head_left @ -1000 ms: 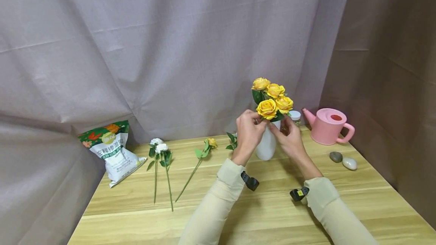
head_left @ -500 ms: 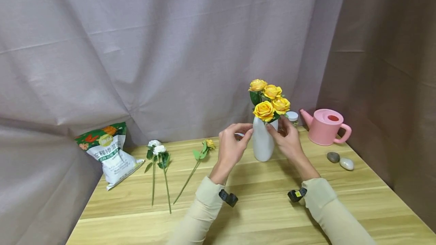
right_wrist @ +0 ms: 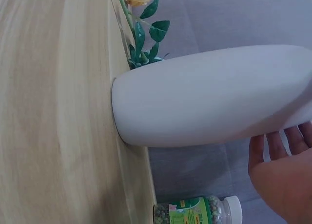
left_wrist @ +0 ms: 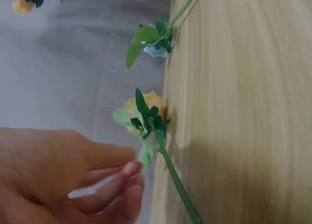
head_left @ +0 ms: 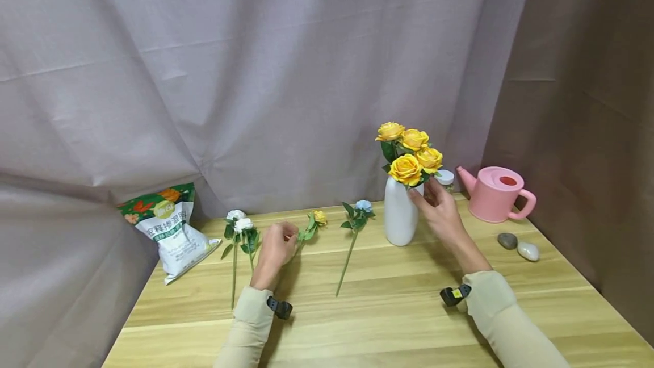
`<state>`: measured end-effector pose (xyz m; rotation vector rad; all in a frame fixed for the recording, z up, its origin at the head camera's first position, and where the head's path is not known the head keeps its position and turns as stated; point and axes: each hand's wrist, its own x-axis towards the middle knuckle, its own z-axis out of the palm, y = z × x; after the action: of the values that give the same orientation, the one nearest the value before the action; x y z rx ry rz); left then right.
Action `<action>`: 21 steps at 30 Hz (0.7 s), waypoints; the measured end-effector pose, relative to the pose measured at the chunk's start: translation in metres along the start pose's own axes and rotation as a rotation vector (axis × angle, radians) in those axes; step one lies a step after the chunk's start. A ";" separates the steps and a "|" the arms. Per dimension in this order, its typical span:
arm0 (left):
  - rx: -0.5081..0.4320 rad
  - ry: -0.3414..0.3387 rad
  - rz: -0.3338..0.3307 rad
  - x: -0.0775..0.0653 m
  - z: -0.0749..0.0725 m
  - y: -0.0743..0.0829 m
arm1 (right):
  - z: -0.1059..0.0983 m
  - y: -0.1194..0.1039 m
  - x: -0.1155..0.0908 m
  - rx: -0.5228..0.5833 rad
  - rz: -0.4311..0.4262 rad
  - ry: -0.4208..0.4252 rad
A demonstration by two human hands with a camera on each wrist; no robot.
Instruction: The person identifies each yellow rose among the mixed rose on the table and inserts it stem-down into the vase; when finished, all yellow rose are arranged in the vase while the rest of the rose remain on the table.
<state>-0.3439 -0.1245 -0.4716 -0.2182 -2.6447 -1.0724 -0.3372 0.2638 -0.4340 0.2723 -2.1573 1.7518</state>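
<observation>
A white vase stands upright, holding several yellow roses. My right hand grips the vase near its mouth, thumb in front; in the right wrist view the fingertips lie along its side. My left hand is beside a small yellow rose lying on the table. In the left wrist view its fingertips come close to that rose's light green leaf, with the stem just beyond them; whether they touch the leaf I cannot tell.
Two white roses lie left of my left hand; a blue rose lies between the hands. A fertilizer bag sits far left. At right are a lidded jar, a pink watering can and two stones.
My left hand has left the vase and moved left and down to the small yellow rose. The blue rose has come into full view. My right hand stays at the vase.
</observation>
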 end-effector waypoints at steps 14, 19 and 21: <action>0.023 -0.251 -0.155 -0.011 -0.012 -0.009 | -0.002 0.007 0.006 0.045 -0.067 -0.051; 0.022 -0.254 -0.121 -0.012 -0.011 -0.009 | -0.002 0.007 0.003 0.054 -0.019 -0.059; 0.017 -0.246 -0.121 -0.012 -0.014 -0.007 | -0.001 0.007 0.001 0.064 0.003 -0.037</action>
<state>-0.3317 -0.1391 -0.4701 -0.2010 -2.9182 -1.1244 -0.3408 0.2664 -0.4395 0.3196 -2.1303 1.8342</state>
